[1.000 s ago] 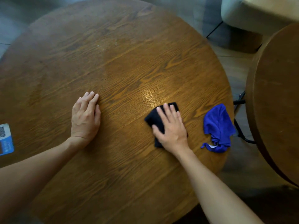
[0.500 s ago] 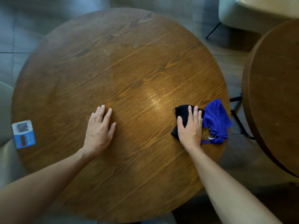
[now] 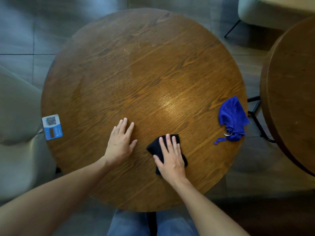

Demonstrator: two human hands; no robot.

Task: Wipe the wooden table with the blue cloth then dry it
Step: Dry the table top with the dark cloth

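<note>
A round wooden table (image 3: 136, 68) fills the head view. The blue cloth (image 3: 232, 119) lies crumpled at the table's right edge, untouched. My right hand (image 3: 171, 157) presses flat on a black cloth (image 3: 154, 148) near the front middle of the table, fingers spread over it. My left hand (image 3: 121, 142) rests palm down on the bare wood just left of the black cloth, holding nothing.
A blue and white QR-code sticker (image 3: 52, 126) sits at the table's left edge. A second wooden table (image 3: 293, 92) stands close on the right. Pale chairs are at the left (image 3: 18, 116) and far right (image 3: 265, 12).
My right hand has slid the black cloth leftward, away from the blue cloth, toward my left hand. The view has pulled back and shows more of the table.
</note>
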